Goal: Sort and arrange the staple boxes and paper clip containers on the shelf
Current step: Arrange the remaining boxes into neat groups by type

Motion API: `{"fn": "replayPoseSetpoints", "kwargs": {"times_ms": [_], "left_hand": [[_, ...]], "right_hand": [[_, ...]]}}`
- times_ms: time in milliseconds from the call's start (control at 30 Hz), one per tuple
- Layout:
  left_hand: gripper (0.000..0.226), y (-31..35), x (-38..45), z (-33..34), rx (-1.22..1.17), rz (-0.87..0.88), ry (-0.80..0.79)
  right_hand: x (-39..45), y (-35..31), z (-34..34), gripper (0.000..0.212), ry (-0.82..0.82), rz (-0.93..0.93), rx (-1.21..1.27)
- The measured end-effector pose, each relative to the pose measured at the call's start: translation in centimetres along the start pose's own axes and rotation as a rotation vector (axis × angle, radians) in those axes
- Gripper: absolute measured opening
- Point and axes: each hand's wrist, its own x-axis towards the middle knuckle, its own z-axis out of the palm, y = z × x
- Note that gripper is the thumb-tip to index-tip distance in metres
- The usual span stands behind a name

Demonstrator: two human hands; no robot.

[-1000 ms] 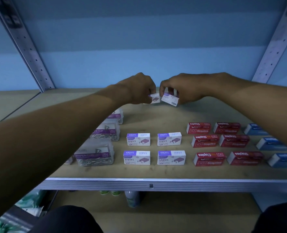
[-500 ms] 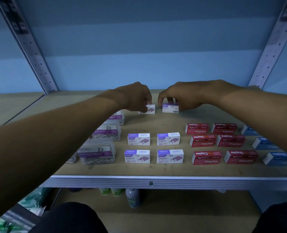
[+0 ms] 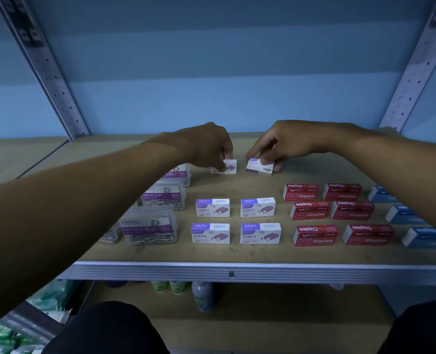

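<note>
The shelf [image 3: 237,254] carries four sorted groups, running from 9 o'clock to 3 o'clock: clear paper clip containers [image 3: 149,229], purple-and-white staple boxes [image 3: 210,233] in two columns, red staple boxes [image 3: 315,236] in two columns, and blue staple boxes [image 3: 426,237] partly hidden under the right forearm. Both arms reach to 12 o'clock, toward the back of the purple group.

The left hand [image 3: 206,146] pinches the left back box [image 3: 224,166] with curled fingers [image 3: 226,152]. That box stands square, its long axis running 9 to 3 like the boxes in front, and it looks in line with the left column.

The right hand [image 3: 288,144] grips the right back box [image 3: 260,166], thumb and fingers curled round its far end. This box is the one out of true: its barcode side shows, and its long axis is skewed, the right end dipping toward 4 o'clock. It lies directly at 6 o'clock from the right fingertips, and the right hand is plainly nearer.

By my reading, the coming move is a small turn of this box to match its neighbour at 9 o'clock, then letting go of both.
</note>
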Motion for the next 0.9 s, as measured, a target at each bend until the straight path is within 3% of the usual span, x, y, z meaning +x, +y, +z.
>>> {"fn": "replayPoseSetpoints", "kwargs": {"times_ms": [167, 333, 533, 900], "left_hand": [[0.019, 0.1, -0.5, -0.1, 0.009, 0.016, -0.005], [0.019, 0.3, -0.9, -0.4, 0.013, 0.025, -0.022], [0.019, 0.6, -2.3, -1.4, 0.019, 0.009, 0.018], [0.025, 2.0, -5.0, -2.5, -0.001, -0.036, -0.026]], "right_hand": [[0.1, -0.2, 0.6, 0.028, 0.039, -0.003, -0.065], [0.1, -0.9, 1.4, 0.037, 0.086, -0.001, -0.224], [-0.6, -2.0, 1.2, 0.022, 0.137, 0.017, -0.272], [-3.7, -5.8, 1.5, 0.014, 0.086, -0.038, -0.279]]}}
